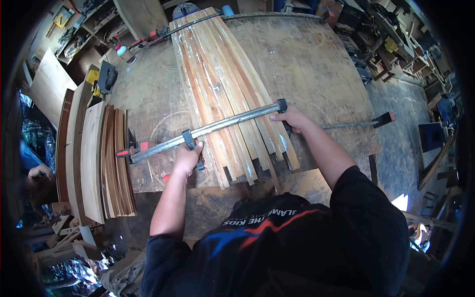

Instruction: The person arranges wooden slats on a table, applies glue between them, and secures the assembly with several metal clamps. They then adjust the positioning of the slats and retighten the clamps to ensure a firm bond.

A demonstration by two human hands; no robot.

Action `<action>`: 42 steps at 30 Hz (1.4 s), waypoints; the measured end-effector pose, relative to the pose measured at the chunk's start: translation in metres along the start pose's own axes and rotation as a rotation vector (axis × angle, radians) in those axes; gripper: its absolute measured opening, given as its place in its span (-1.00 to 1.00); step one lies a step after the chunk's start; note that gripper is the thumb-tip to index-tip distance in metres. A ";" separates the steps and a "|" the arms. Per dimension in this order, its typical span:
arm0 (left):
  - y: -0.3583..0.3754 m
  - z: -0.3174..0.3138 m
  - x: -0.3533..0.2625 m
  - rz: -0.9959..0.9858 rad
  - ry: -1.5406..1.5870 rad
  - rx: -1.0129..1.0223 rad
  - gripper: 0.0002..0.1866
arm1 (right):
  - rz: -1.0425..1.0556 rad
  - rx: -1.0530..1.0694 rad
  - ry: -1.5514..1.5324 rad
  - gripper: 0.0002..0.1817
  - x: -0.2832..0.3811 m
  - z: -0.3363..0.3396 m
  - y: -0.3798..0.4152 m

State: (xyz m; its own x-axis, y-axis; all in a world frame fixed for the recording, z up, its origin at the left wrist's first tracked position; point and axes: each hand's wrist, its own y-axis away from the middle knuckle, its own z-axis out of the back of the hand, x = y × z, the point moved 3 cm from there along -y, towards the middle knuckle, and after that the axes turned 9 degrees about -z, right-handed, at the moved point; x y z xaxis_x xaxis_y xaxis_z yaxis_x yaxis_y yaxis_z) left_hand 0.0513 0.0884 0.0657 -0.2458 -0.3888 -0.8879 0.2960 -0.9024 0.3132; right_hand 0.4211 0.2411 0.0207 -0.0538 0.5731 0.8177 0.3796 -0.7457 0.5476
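Note:
A long metal bar clamp (232,120) lies slantwise across a panel of wooden strips (217,74) set side by side, with whitish glue streaks on their faces and uneven near ends. My left hand (189,157) is closed around the clamp's dark sliding jaw, at the panel's left edge. At the panel's right edge, my right hand (293,118) grips the clamp near its fixed jaw, thumb over the wood; some of its fingers are hidden. A second bar clamp (193,22) spans the panel's far end.
The panel rests on a worn wooden workbench (316,64). Another clamp bar (351,124) sticks out at right under my forearm. Boards (94,163) stand stacked at the left edge. A glue bottle (124,53) and a dark power tool (107,76) sit on the far left. Another person's hand (40,172) shows far left.

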 end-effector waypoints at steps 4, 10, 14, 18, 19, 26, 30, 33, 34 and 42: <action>-0.002 -0.001 -0.013 0.019 0.027 0.021 -0.78 | 0.017 0.002 0.009 -0.25 0.007 0.004 -0.006; -0.012 -0.007 -0.003 0.014 0.103 0.016 -0.75 | 0.043 0.001 0.038 -0.36 0.012 0.005 -0.006; -0.020 -0.006 0.011 -0.009 0.054 0.021 -0.75 | 0.029 0.029 0.025 -0.34 0.006 0.005 -0.007; -0.016 -0.005 0.008 0.047 0.049 0.041 -0.77 | 0.013 0.057 -0.007 -0.27 -0.003 0.005 -0.017; -0.019 -0.004 0.010 0.037 0.039 0.039 -0.77 | 0.005 0.068 0.000 -0.25 -0.005 0.006 -0.022; -0.008 -0.009 0.016 0.027 0.135 -0.015 -0.82 | -0.019 0.042 0.007 -0.26 -0.002 0.002 -0.011; 0.005 -0.010 0.006 0.063 0.145 -0.020 -0.79 | -0.085 0.081 0.029 -0.29 -0.001 0.006 -0.016; 0.004 -0.010 0.014 0.069 0.199 0.013 -0.76 | -0.083 0.079 0.013 -0.35 -0.008 0.007 -0.022; 0.004 -0.010 0.016 0.047 0.208 0.012 -0.75 | -0.090 0.078 0.013 -0.38 -0.006 0.005 -0.019; 0.002 -0.017 0.036 0.045 0.310 -0.045 -0.81 | -0.055 -0.010 0.070 -0.45 0.000 -0.001 -0.009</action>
State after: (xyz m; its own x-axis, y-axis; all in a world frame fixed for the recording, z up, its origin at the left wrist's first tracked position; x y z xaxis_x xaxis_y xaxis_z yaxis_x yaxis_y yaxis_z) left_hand 0.0583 0.0761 0.0286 0.0594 -0.3470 -0.9360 0.3426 -0.8736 0.3456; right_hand 0.4171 0.2475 0.0156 -0.1391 0.5881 0.7967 0.3655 -0.7172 0.5933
